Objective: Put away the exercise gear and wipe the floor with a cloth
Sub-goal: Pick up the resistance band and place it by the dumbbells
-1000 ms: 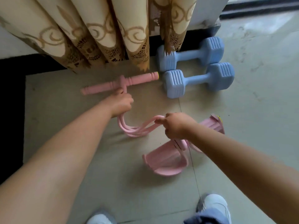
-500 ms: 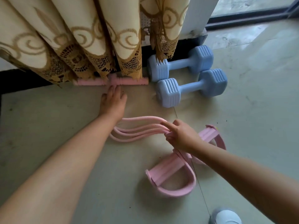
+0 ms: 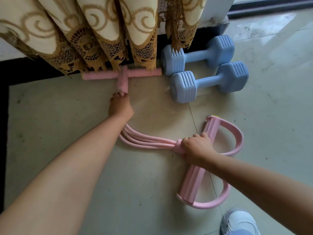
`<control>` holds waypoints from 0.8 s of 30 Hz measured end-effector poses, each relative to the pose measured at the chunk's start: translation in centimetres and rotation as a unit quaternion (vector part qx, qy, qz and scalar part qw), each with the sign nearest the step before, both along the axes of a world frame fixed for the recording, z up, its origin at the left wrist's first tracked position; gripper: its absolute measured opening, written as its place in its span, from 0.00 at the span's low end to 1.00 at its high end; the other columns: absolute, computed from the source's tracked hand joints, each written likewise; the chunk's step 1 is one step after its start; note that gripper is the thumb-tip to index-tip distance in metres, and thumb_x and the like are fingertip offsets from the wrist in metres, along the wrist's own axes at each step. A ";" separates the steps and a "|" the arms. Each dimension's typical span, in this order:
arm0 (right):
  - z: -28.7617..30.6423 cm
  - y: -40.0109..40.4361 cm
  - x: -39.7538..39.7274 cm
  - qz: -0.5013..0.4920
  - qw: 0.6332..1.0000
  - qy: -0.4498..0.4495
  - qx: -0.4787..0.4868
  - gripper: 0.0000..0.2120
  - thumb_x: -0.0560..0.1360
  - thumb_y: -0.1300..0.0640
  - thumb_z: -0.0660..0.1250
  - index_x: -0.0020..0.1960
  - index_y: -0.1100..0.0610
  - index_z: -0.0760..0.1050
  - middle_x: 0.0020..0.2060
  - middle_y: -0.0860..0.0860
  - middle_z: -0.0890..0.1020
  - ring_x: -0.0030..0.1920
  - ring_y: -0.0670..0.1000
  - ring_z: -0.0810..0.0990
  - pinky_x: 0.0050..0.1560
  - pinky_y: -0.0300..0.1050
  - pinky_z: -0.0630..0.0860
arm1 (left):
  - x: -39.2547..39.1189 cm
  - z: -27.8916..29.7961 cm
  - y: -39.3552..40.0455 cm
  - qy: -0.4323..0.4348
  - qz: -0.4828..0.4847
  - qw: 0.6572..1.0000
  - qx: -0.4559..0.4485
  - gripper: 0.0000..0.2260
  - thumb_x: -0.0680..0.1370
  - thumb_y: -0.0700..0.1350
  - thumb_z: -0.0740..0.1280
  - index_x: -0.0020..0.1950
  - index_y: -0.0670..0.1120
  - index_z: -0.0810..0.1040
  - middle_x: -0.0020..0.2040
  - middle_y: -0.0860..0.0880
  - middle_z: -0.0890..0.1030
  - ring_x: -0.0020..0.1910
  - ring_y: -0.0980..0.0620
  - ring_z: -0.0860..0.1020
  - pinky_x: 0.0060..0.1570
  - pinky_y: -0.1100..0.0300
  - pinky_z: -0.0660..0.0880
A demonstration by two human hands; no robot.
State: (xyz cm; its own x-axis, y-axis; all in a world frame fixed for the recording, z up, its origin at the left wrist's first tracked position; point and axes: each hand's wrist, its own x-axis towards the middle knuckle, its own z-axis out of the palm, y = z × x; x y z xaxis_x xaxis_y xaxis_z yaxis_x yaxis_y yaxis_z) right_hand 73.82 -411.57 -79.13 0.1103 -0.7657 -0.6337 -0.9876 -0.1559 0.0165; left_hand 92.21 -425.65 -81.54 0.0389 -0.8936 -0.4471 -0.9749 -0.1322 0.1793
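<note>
Both bare forearms reach up into the frame from the bottom edge. The left hand [image 3: 120, 107] sits at centre, back upward, its fingers [image 3: 118, 95] curled at the tip. The right hand [image 3: 197, 145] lies right of centre, knuckles up, fingers wrapped down in a closed grip

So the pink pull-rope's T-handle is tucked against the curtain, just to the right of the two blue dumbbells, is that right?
Not quite: the head view shows the T-handle lying to the left of the two blue dumbbells, not the right. It is indeed tucked against the curtain hem.
</note>
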 end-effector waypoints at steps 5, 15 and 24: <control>0.2 -0.1 -0.6 -0.045 0.999 -0.013 -0.005 0.13 0.78 0.53 0.58 0.58 0.58 0.71 0.53 0.54 0.81 0.53 0.57 0.77 0.49 0.45 0.69 | -1.7 0.6 -0.7 0.056 -0.016 0.997 0.044 0.29 0.79 0.46 0.62 0.77 0.43 0.54 0.73 0.36 0.58 0.70 0.38 0.63 0.68 0.53 0.64; 1.8 -1.8 0.8 -0.132 0.985 -0.108 -0.012 0.07 0.76 0.53 0.60 0.46 0.57 0.69 0.37 0.52 0.74 0.37 0.54 0.72 0.37 0.43 0.68 | 2.4 0.9 1.3 0.036 0.004 0.999 0.000 0.27 0.79 0.46 0.59 0.77 0.47 0.55 0.70 0.37 0.65 0.69 0.38 0.65 0.66 0.49 0.67; 3.9 -6.2 4.8 -0.211 0.956 -0.177 -0.096 0.14 0.76 0.51 0.63 0.54 0.61 0.75 0.41 0.54 0.75 0.41 0.55 0.73 0.39 0.43 0.66 | 5.7 5.8 7.3 0.231 -0.035 0.970 0.065 0.13 0.78 0.44 0.65 0.58 0.39 0.79 0.50 0.46 0.78 0.52 0.49 0.76 0.45 0.64 0.67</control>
